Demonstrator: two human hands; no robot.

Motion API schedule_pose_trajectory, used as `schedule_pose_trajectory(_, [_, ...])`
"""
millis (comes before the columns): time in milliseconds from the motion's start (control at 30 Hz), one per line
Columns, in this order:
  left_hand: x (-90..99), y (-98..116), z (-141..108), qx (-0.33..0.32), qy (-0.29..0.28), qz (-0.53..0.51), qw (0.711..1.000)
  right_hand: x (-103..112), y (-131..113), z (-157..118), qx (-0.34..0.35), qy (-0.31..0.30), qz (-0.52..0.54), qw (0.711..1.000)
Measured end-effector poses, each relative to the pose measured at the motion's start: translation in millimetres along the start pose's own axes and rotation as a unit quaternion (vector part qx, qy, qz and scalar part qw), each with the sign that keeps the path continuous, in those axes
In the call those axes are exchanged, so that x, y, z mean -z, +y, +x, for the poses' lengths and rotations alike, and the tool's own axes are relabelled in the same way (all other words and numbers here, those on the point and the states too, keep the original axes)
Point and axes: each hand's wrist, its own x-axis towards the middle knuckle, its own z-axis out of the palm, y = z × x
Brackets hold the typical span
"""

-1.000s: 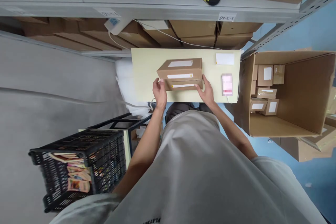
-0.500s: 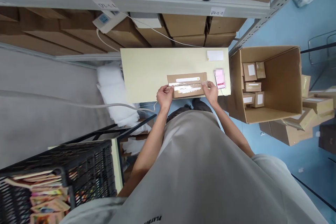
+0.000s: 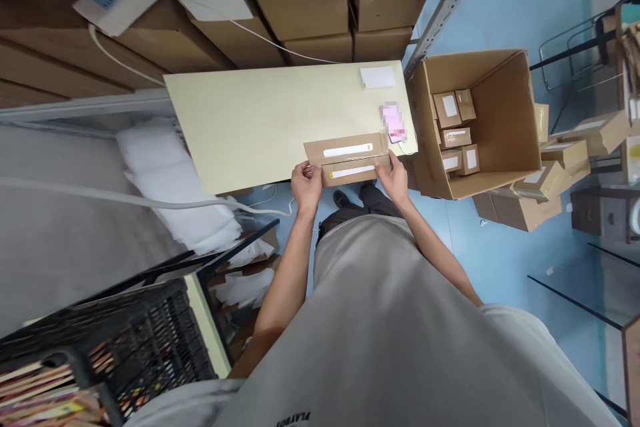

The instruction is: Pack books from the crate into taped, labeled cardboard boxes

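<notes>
A long, narrow cardboard box (image 3: 350,159) is held between my two hands at the front edge of the pale yellow table (image 3: 265,120). Two strips of white show on its upper side, with a seam between them. My left hand (image 3: 307,188) grips its left end, thumb on top and fingers partly hidden. At the right end, my right hand (image 3: 393,179) is closed on the box with the thumb over the near corner. Just beyond the right hand lie a pink, partly pixelated item (image 3: 394,124) and a white card or label (image 3: 377,77).
Right of the table stands a large open carton (image 3: 505,127) with several small boxes inside. More parcels (image 3: 540,180) lie beyond it. Cartons (image 3: 300,7) line the shelf behind. A black crate (image 3: 150,340) and white wrapping material (image 3: 170,180) are at left; a pale cable (image 3: 150,201) crosses there.
My view has turned toward the right, so table and shelf sit farther left. Both hands still hold the box, its glossy glare is mostly gone, and it overhangs the table's front edge more.
</notes>
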Motion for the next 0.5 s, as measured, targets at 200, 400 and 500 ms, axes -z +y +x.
schedule_pose_trajectory(200, [-27.0, 36.0, -29.7, -0.055, -0.025, -0.028, 0.998, 62.0, 4.5, -19.1, 0.056, 0.06, 0.023, 0.996])
schedule_pose_trajectory(400, [-77.0, 84.3, -74.6, -0.145, -0.032, 0.019, 0.989, 118.2, 53.3, -1.0, 0.038, 0.112, 0.084, 0.989])
schedule_pose_trajectory(500, [-131.2, 115.8, -112.0, -0.195, -0.069, 0.051, 0.977, 157.3, 109.6, 18.7, 0.006, 0.147, 0.116, 0.982])
